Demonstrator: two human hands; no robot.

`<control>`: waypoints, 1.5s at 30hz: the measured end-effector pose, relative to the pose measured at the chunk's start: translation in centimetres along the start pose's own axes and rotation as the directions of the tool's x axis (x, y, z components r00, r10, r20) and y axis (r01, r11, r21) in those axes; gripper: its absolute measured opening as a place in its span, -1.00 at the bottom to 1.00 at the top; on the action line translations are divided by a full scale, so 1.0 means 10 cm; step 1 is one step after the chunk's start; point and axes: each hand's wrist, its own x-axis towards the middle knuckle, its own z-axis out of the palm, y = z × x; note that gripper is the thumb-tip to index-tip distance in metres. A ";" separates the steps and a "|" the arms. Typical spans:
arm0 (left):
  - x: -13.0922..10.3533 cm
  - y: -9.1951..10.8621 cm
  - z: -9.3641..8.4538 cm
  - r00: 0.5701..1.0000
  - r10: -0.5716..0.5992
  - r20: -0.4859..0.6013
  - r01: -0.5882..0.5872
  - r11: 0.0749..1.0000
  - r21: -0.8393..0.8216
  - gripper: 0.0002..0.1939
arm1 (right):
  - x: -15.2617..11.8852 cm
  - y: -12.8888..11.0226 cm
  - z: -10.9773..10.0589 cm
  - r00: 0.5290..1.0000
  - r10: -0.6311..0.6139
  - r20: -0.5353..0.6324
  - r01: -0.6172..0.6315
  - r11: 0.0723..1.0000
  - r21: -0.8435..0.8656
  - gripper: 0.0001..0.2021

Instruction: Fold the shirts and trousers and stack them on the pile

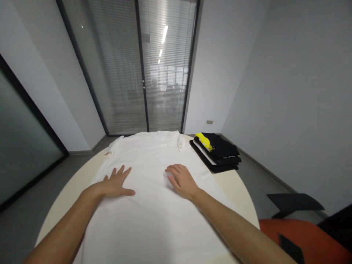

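white shirt (148,216) flat on worktop (66,190), beneath both hands | left hand (115,185): fingers spread wide | right hand (181,181): fingers loosely curled, nearer black stack (220,152)

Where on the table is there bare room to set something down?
Bare table shows left of the white shirt, out to the rim, and right of it, between the folded stack and the right forearm. Between the left hand and right hand lies only shirt. Crowded: far right, under the stack.
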 end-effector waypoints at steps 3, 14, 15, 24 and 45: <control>-0.01 0.05 0.00 1.000 -0.009 -0.012 0.009 1.000 -0.007 0.28 | 0.03 0.02 0.05 0.987 0.090 0.137 -0.082 0.995 -0.063 -0.45; -0.08 0.10 -0.12 0.989 -0.014 0.147 0.012 1.000 0.015 0.50 | 0.07 0.03 0.10 0.876 0.317 0.364 -0.282 0.948 -0.146 -0.18; -0.06 0.11 -0.13 0.989 -0.022 0.144 0.021 1.000 0.012 0.49 | 0.07 0.02 0.09 0.872 0.316 0.373 -0.280 0.948 -0.148 -0.17; 0.37 0.35 -0.18 0.967 -0.210 -0.144 0.214 0.977 0.011 -0.06 | 0.22 -0.01 0.05 0.878 0.330 0.345 -0.280 0.941 -0.189 -0.17; 0.60 0.64 0.21 0.888 -0.087 -0.451 0.095 0.995 -0.006 -0.20 | 0.35 0.10 0.16 0.910 0.294 0.294 -0.244 0.950 -0.193 -0.22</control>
